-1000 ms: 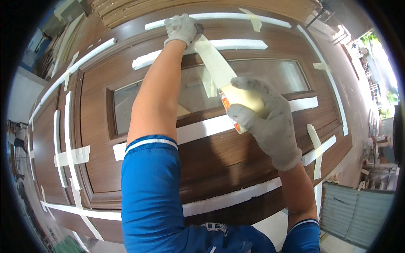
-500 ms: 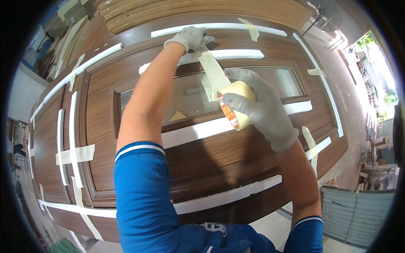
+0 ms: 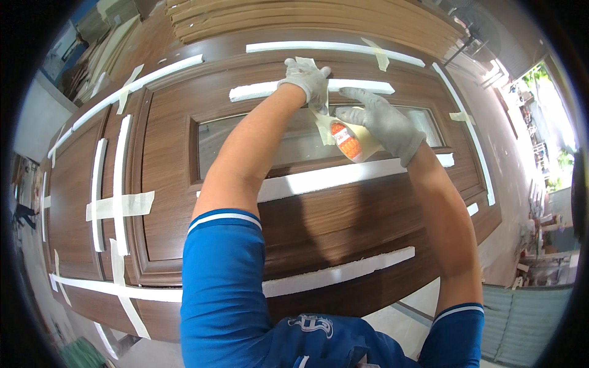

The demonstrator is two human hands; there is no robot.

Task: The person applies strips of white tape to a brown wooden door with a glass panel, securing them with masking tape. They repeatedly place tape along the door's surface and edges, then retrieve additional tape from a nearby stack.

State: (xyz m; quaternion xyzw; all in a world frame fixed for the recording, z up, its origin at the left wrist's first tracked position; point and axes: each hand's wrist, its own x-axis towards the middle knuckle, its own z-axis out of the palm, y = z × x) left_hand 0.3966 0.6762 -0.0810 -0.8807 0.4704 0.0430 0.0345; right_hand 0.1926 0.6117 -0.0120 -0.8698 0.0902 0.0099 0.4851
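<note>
A brown wood-grain door panel lies flat before me, with white foam strips laid along it. My gloved left hand presses, fingers spread, on a length of cream masking tape crossing the foam strip above the glass pane. In my gloved right hand is the roll of masking tape, its orange-and-white core label facing left. Tape runs from the roll toward my left hand; part of it is hidden by the fingers.
Another foam strip lies below the pane. Tape pieces hold strips at the left, with more at the far edge. Stacked brown boards stand beyond the door. A grey corrugated panel is at the lower right.
My left hand has come down from the far foam strip onto the nearer one, pressing the tape. My right hand has moved up and slightly right with the roll, shortening the free tape.
</note>
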